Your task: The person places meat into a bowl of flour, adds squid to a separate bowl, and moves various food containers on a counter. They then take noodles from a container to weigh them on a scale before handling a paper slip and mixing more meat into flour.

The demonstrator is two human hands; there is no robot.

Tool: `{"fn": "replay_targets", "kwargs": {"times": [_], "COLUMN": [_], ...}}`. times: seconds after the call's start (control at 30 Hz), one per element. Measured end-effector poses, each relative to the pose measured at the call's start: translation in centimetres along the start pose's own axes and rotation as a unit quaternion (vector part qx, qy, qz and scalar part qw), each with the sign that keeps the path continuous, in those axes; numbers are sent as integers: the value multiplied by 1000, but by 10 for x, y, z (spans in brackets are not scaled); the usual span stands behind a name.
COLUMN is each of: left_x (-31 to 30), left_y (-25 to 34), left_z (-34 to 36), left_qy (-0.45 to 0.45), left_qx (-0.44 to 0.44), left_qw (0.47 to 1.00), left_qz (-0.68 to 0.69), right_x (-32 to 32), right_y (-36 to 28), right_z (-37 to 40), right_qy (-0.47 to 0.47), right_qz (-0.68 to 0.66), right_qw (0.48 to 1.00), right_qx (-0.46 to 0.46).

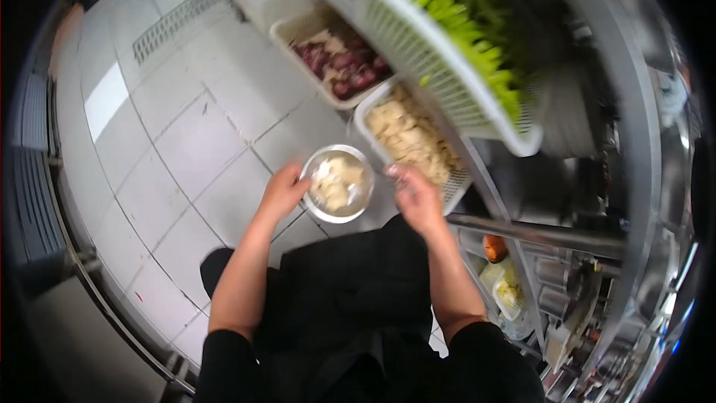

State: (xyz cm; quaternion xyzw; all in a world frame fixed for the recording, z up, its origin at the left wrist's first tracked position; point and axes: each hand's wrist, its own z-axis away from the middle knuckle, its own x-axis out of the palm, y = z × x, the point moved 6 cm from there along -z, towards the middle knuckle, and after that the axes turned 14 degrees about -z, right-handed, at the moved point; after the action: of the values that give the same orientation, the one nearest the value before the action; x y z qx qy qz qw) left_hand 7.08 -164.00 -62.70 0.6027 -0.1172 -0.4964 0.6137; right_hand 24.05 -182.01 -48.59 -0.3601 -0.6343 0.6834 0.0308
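Left hand (282, 192) grips the rim of the metal bowl (356, 213), held low over the tiled floor (171, 157) with pale chunks inside. Right hand (416, 198) is just right of the bowl, at the white basket (362, 121) of the same chunks (too blurred to tell its grip). A purple onion tray (287, 30) sits behind.

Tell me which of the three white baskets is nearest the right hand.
The basket of pale chunks, just beyond the right hand; the basket of purple bulbs lies farther off, the basket of greens higher up.
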Motion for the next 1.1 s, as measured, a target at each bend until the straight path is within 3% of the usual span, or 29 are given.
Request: {"fn": "replay_targets", "kwargs": {"times": [0.07,0.1,0.13,0.2,0.23,0.27,0.33,0.4,0.47,0.6,0.67,0.83,0.87,0.93,1.03,1.1], "left_x": [-14,-19,-33,-54,-58,-92,-117,-148,-188,-230,-232,-155,-131,-80,3,47], "left_y": [2,15,42,68,54,126,157,194,287,430,490,677,697,756,808,838], "left_z": [28,47,70,108,128,155,186,198,201,172,142,105,88,88,58,53], "left_qy": [12,7,8,7,41,-5,-25,-62,-121,-139,-133,-202,-222,-259,-323,-344], "left_qx": [-28,-71,-121,-140,-89,-166,-135,-114,-108,-8,65,152,197,151,205,188], "left_qw": [998,997,991,987,995,984,990,987,977,982,988,954,936,923,883,884], "left_qz": [-54,-6,60,80,36,67,32,98,136,125,51,159,188,240,271,255], "right_x": [-8,-14,-20,-37,-47,-57,-85,-116,-150,-224,-256,-316,-324,-336,-359,-363], "right_y": [-36,-50,-78,-140,-168,-195,-239,-283,-319,-374,-385,-388,-381,-374,-367,-358], "right_z": [19,31,36,43,51,55,70,71,78,106,126,196,213,243,286,317], "right_qy": [-29,-31,-51,-61,-71,-76,-62,-22,9,133,191,324,348,381,464,519], "right_qz": [16,-5,19,17,3,5,8,3,0,-3,-2,0,-3,-15,-51,2], "right_qw": [999,999,998,997,997,996,997,999,999,990,980,943,933,918,879,842], "right_qx": [6,43,12,39,30,41,36,37,40,50,47,73,90,104,99,148]}}
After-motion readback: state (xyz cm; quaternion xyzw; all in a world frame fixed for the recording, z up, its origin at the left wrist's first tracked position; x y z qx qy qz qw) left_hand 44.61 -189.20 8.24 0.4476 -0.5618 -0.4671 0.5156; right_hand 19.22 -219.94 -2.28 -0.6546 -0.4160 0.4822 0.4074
